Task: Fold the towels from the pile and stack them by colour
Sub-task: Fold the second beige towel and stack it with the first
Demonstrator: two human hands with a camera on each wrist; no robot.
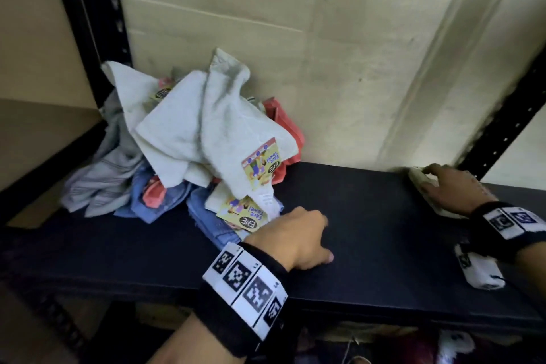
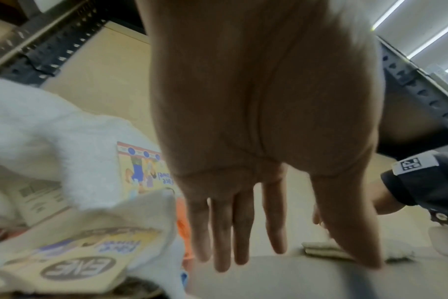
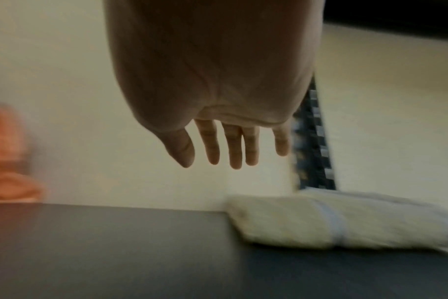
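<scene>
Folded white towel [image 1: 425, 183] lies at the far right of the shelf, about 2 o'clock from centre, close to the back wall and the right upright. My right hand [image 1: 452, 186] is over it, fingers straight and spread, gripping nothing; in the right wrist view there is a gap between fingertips and cloth, so I judge it released or only just touching. Head view is too blurred to settle contact.

Pile [image 1: 189, 142] sits at 10 o'clock, loose: white towels on top with printed labels, blue, red and grey-striped cloth beneath. My left hand [image 1: 292, 233] lies at the pile's near-right edge, fingers extended and relaxed, holding nothing.

Step in hand, as I read it: the first white stack is begun, and the next towel needs fetching. To do it well I would take a top white towel by one corner and lift straight up so the others don't drag along, fold it on the bare middle of the shelf, tuck the label inside, then square its edges to the towel already down. Other colours want their own spots, well apart from white.

Shelf [image 1: 369, 216]: dark, matte, flat. Black slotted uprights [image 1: 502, 133] at the corners. Pale panel wall behind. Strip lights overhead in the left wrist view. Some cloth is visible below the shelf, unclear.
</scene>
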